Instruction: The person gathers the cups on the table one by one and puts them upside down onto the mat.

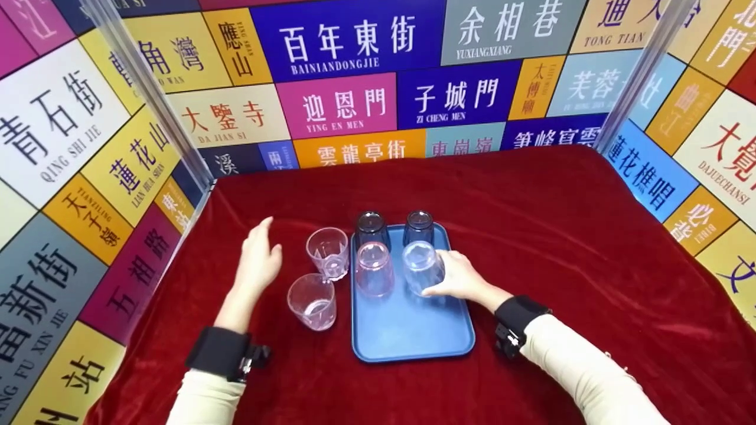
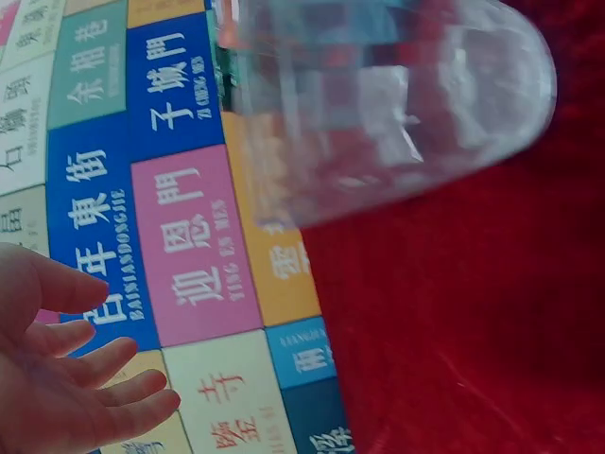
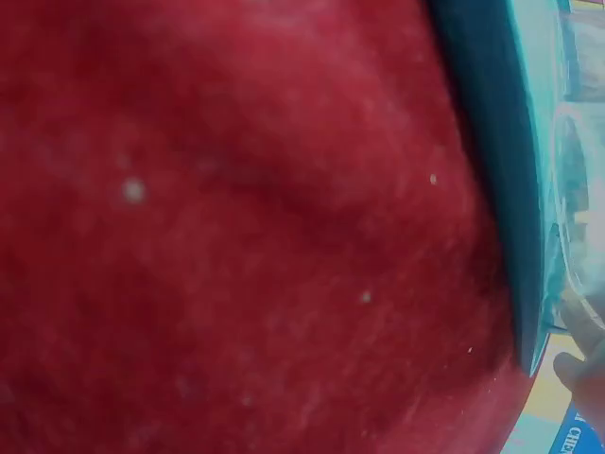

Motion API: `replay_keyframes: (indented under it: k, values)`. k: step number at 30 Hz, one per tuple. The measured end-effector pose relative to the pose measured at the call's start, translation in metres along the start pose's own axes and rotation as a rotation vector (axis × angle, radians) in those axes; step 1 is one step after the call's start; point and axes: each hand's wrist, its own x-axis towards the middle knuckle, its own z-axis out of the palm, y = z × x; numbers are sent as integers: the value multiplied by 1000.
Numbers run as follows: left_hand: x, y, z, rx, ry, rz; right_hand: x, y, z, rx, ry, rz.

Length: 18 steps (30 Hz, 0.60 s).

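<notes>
My right hand [image 1: 462, 276] curls its thumb and fingers round a clear glass [image 1: 420, 271], upside down over the blue tray [image 1: 413, 336]. In the right wrist view only the edges of that glass [image 3: 581, 199] and hand [image 3: 586, 374] show, beside the tray wall [image 3: 501, 189]. A pinkish glass [image 1: 375, 274] is inverted to its left, and two dark glasses [image 1: 371, 229] stand inverted behind. My left hand [image 1: 258, 260] is raised with fingers extended, holding nothing, left of two clear glasses [image 1: 328, 252] standing mouth up. One clear glass [image 2: 406, 113] looms large in the left wrist view.
A dark red velvet cloth [image 1: 531, 224] covers the table. Panels of coloured street-name signs [image 1: 348, 35] wall in the back and both sides. Clear upright posts [image 1: 644, 77] stand at the back corners. The tray has a low raised rim.
</notes>
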Motion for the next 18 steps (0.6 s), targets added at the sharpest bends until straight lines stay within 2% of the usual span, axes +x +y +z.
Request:
replay_keyframes:
  k: [3, 9, 18]
  values:
    - [-6, -8, -1, 11, -22, -22, 2, 3, 1, -24, 4, 4]
    - [-17, -25, 5, 9, -57, -1, 1, 8, 1, -29, -17, 23]
    - [-36, -47, 19, -11, -158, -7, 0, 9, 1, -49, -9, -11]
